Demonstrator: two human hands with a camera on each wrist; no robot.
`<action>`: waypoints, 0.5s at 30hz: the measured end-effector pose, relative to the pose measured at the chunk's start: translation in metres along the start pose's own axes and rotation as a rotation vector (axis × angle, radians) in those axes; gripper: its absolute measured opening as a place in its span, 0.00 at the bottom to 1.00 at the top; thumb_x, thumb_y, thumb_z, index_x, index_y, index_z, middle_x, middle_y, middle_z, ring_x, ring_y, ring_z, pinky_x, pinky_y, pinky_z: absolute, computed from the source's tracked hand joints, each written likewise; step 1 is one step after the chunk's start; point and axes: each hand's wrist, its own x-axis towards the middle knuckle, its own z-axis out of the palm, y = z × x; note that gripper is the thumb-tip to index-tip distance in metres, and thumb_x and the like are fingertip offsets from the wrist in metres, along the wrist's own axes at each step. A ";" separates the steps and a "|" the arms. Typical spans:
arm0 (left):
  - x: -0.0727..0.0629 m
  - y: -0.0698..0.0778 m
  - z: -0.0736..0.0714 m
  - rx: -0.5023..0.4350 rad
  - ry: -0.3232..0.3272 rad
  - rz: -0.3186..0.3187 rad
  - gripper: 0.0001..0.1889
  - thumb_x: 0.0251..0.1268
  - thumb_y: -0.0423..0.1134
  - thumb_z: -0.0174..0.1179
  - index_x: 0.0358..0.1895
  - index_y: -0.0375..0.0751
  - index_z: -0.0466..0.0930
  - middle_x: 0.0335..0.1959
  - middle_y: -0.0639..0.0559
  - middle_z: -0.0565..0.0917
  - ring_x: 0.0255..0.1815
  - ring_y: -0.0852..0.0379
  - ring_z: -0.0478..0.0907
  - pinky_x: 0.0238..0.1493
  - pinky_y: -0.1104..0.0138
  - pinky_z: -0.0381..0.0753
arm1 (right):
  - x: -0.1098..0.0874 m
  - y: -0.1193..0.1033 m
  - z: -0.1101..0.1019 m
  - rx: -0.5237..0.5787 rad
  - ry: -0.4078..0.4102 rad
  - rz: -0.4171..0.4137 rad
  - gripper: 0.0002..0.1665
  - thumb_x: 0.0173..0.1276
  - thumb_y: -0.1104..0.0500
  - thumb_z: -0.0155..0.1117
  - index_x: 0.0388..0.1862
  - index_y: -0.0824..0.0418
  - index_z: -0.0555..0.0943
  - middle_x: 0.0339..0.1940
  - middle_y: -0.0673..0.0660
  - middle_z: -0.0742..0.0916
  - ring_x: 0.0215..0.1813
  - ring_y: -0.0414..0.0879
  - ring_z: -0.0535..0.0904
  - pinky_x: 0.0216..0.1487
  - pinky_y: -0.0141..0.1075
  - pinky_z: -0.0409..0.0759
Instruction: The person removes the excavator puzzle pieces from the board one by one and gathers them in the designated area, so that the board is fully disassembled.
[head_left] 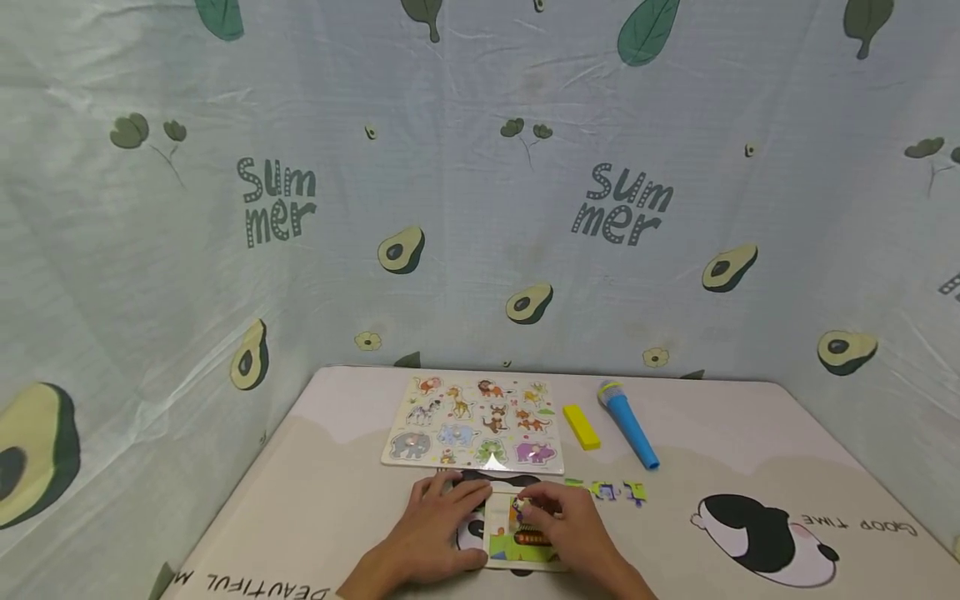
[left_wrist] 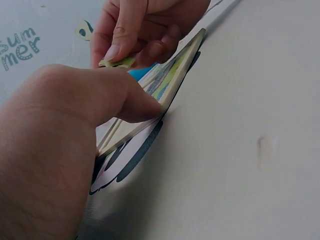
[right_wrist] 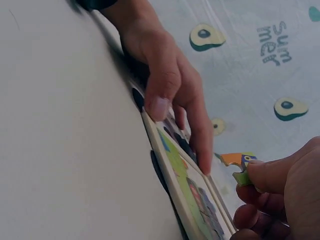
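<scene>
A small wooden jigsaw board (head_left: 498,515) with a pale raised rim lies on the table in front of me. My left hand (head_left: 435,529) steadies its left side, thumb on the near edge (left_wrist: 159,107) and fingers reaching to the far edge. Part of a colourful picture is laid inside, with green ground and a red-brown striped shape. Between the thumb and fingers of my right hand (head_left: 576,529) is a jigsaw piece (right_wrist: 242,161), orange, blue and green, held just above the board. Several loose jigsaw pieces (head_left: 604,491) lie beyond the right hand.
A larger animal puzzle board (head_left: 472,423) lies behind the small one. To its right are a yellow block (head_left: 581,427) and a blue toy microphone (head_left: 632,427). The pale tablecloth (head_left: 735,450) bears printed dogs and lettering; a patterned curtain (head_left: 465,183) hangs behind.
</scene>
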 end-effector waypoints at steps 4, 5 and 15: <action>0.001 0.001 0.000 -0.008 0.003 0.006 0.42 0.54 0.66 0.61 0.75 0.59 0.69 0.74 0.64 0.69 0.76 0.43 0.58 0.68 0.39 0.55 | -0.001 0.003 -0.009 0.032 0.058 0.055 0.10 0.69 0.62 0.69 0.48 0.60 0.86 0.30 0.50 0.84 0.34 0.45 0.78 0.36 0.30 0.79; 0.001 0.001 0.000 -0.011 0.003 0.006 0.42 0.55 0.66 0.61 0.75 0.59 0.69 0.74 0.64 0.69 0.76 0.43 0.58 0.68 0.39 0.55 | -0.002 0.005 -0.011 0.033 0.077 0.074 0.10 0.68 0.62 0.69 0.47 0.60 0.86 0.29 0.50 0.83 0.33 0.45 0.78 0.35 0.30 0.79; 0.000 0.001 0.000 -0.011 0.000 0.007 0.42 0.55 0.66 0.62 0.75 0.58 0.69 0.74 0.63 0.69 0.75 0.43 0.58 0.68 0.40 0.55 | -0.007 0.015 -0.033 0.055 0.210 0.162 0.07 0.66 0.65 0.71 0.42 0.60 0.87 0.27 0.52 0.84 0.27 0.45 0.77 0.29 0.31 0.79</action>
